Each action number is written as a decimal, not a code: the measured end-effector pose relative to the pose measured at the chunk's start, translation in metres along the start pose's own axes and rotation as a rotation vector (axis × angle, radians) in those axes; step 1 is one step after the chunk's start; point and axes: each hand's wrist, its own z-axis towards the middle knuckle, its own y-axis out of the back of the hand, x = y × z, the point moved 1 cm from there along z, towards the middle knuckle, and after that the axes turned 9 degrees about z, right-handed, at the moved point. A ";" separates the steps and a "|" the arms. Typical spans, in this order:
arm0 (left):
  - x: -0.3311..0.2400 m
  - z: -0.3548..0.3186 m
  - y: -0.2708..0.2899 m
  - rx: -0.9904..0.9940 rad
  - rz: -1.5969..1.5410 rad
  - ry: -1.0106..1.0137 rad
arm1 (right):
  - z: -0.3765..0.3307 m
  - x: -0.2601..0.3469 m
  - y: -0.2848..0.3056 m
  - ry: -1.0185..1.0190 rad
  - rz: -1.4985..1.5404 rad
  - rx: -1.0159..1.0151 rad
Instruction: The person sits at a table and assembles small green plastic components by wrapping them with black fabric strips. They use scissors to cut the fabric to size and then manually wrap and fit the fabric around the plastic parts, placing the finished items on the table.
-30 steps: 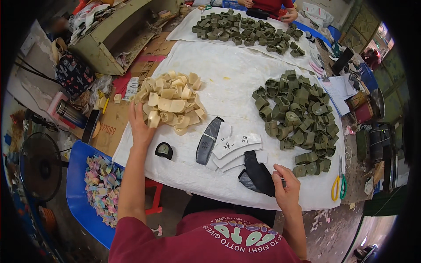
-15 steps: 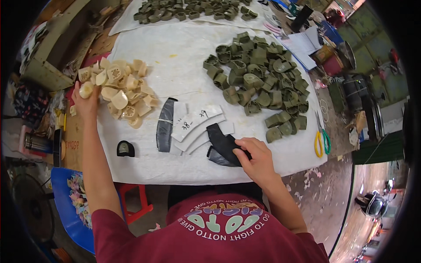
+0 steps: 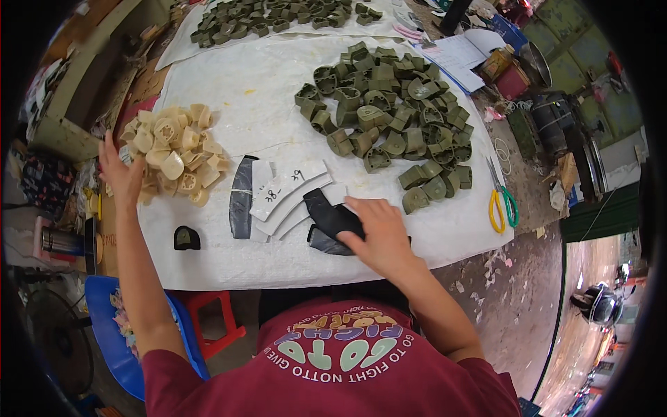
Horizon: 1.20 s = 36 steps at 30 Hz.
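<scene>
A pile of cream shoe heels (image 3: pixel 174 163) lies on the left of the table. My left hand (image 3: pixel 122 175) is at its outer edge, fingers apart, with nothing visible in it. My right hand (image 3: pixel 381 233) lies over dark cut leather pieces (image 3: pixel 335 214) near the front edge, thumb and fingers spread on them; its palm hides part of them. Left of these are white curved card pieces (image 3: pixel 285 191) with handwriting and a tied bundle of dark strips (image 3: pixel 242 198). One black-covered heel (image 3: pixel 187 238) stands alone, front left.
Olive green heels (image 3: pixel 396 115) are heaped at right, with more (image 3: pixel 271 21) at the far end. Green-and-yellow-handled scissors (image 3: pixel 501 201) lie by the right edge, near an open notebook (image 3: pixel 458 59). A blue chair (image 3: pixel 114 347) and red stool (image 3: pixel 215 323) stand below the table.
My left hand has let go of the cream heel it held and opened. My right hand has spread flatter over the leather pieces. The view has shifted slightly.
</scene>
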 end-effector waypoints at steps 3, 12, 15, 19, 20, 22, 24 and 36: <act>-0.089 -0.044 0.046 -0.133 -0.285 -0.270 | -0.026 -0.031 0.028 -0.086 0.115 -0.119; -0.277 -0.204 0.066 0.479 -0.778 -0.975 | -0.072 -0.035 0.049 -0.279 0.327 -0.251; -0.286 -0.203 0.058 0.502 -0.855 -0.801 | -0.079 -0.035 0.047 -0.294 0.368 -0.282; -0.290 -0.191 0.057 0.868 -0.985 -0.442 | -0.077 -0.030 0.038 -0.170 0.295 -0.291; -0.289 -0.189 0.058 0.941 -0.994 -0.387 | -0.071 -0.026 0.036 -0.103 0.233 -0.259; -0.287 -0.190 0.055 1.007 -1.010 -0.360 | -0.060 -0.022 0.027 -0.032 0.114 -0.185; -0.290 -0.187 0.059 0.860 -0.957 -0.547 | -0.053 -0.026 0.016 -0.061 0.078 -0.165; -0.288 -0.185 0.063 1.093 -1.084 0.000 | -0.046 -0.014 0.021 -0.361 0.618 -0.216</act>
